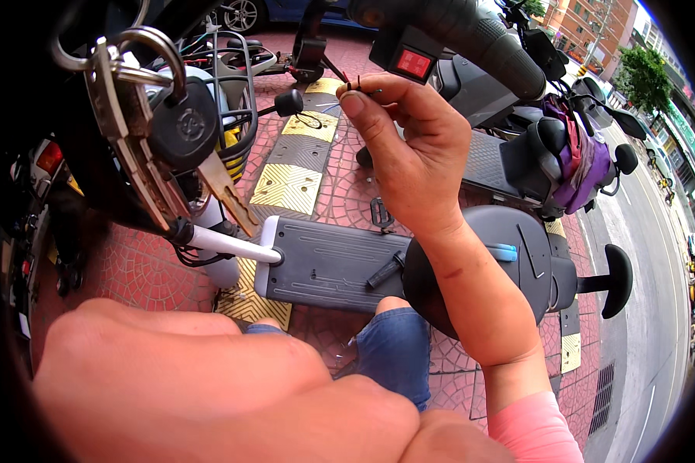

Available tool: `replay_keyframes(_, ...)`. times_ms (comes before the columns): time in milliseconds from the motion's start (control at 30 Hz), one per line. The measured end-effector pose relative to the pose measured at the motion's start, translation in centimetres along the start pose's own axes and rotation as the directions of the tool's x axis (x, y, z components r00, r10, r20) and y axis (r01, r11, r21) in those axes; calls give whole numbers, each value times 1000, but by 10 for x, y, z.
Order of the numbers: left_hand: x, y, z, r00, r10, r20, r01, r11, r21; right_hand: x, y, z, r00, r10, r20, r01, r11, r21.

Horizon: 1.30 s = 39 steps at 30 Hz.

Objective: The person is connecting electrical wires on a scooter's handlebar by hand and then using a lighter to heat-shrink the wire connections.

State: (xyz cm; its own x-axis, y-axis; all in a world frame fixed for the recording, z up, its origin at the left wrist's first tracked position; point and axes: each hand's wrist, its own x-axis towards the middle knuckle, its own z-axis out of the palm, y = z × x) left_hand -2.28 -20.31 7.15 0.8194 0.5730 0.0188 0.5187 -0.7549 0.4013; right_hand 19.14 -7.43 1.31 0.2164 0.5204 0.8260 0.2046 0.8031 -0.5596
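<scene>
Head view: thin wire ends point(353, 83) are pinched between thumb and forefinger of the right hand point(409, 154) just below the scooter handlebar grip point(471, 35) far ahead, apparently mid-joining, steadiness being called for next, while the left hand is hidden beyond the near forearm point(208, 378).

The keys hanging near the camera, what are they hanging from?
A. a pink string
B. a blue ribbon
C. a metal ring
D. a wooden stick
C: the keys dangle in a bunch from a shiny metal ring at the upper left of the head view.
</scene>
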Motion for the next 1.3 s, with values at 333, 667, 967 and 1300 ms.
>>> replay_keyframes(333, -20, -2, -14, 997, -69, -31, 69, 998, -3, 5, 9, -8, 993, -109, -41, 112, 991, 68)
replay_keyframes(667, 12, 21, -13, 989, 85, 118, -100, 987, 127, 2, 4, -1, 996, -90, -3, 90, 993, 82)
replay_keyframes(967, -14, 16, -29, 995, 15, 96, -28, 991, 134, 7, 2, -7, 994, -105, -36, 108, 988, 109)
replay_keyframes(1300, 32, -17, -14, 979, 93, -180, -81, 994, 70, 4, -11, -13, 982, -183, 44, 184, 983, -21)
